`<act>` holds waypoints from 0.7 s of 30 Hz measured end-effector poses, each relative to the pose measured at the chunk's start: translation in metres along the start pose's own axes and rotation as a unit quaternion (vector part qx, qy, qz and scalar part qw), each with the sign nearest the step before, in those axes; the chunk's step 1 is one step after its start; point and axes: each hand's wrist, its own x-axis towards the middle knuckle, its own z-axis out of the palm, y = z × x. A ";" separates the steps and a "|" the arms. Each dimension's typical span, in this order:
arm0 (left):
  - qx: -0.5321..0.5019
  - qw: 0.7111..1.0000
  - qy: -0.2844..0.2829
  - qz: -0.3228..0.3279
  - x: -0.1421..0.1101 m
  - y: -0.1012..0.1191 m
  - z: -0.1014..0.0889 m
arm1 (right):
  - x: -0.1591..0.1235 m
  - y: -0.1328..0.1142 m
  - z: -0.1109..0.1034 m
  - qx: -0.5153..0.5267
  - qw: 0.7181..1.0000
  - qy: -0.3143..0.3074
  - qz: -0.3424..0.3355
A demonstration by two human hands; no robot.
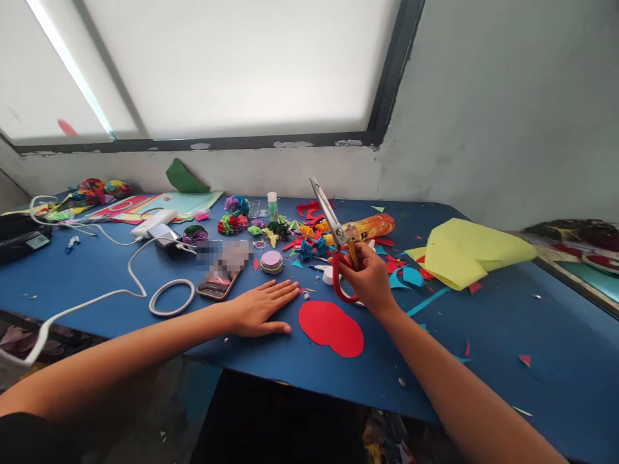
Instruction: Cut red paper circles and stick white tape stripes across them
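My left hand point(265, 309) lies flat on the blue table, fingers stretched out, holding nothing. Just right of it rests a red paper cutout point(331, 327) shaped like two joined circles. My right hand point(366, 277) grips a pair of scissors point(333, 216) by the handles, one red and one yellowish, raised over the table with the blades pointing up and away; the blades look closed. Beyond my left hand are a stack of round paper discs point(271, 261), lilac on top, and a phone point(225, 270). A white cap point(328, 276) stands by the scissors' red handle.
Paper flowers point(233, 223), a glue stick point(272, 207), an orange packet point(372, 227) and coloured scraps crowd the back. Yellow paper point(459, 254) lies at the right. A white ring point(171, 298), a white cable point(130, 264) and a power bank point(163, 234) are at the left.
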 end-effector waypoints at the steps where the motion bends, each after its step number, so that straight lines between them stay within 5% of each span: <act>1: -0.005 1.000 -0.007 -0.005 -0.009 0.000 0.000 | 0.000 -0.001 0.000 0.001 1.000 0.000 -0.002; 6: -0.030 0.996 -0.029 -0.074 -0.064 0.006 -0.009 | 0.000 -0.004 0.000 0.002 1.000 -0.002 -0.006; 10: -0.036 0.991 0.027 -0.130 -0.079 0.015 -0.019 | -0.001 -0.003 0.001 0.004 1.000 -0.012 -0.004; 21: -0.072 0.958 0.216 -0.176 0.032 0.000 0.004 | 0.000 0.000 0.004 -0.015 0.999 -0.021 -0.024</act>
